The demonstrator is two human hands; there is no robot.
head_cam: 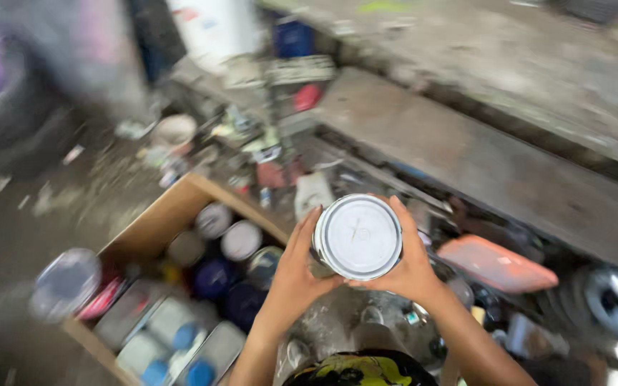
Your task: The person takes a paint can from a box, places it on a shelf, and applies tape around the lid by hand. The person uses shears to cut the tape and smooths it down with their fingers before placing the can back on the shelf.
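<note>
While you're looking down, both your hands are wrapped around a round metal tin (357, 236) with a pale lid, held up over the clutter. Your left hand (296, 268) presses its side with fingers curled, and your right hand (410, 263) cups the other side. Just left below sits a cardboard box (153, 227) packed with cans, and a pinkish-red slab (496, 264) lies to the right.

Grimy concrete floor (51, 207) w/ debris, worn grey plank shelves (466, 150) at right — dim, flat light.
</note>
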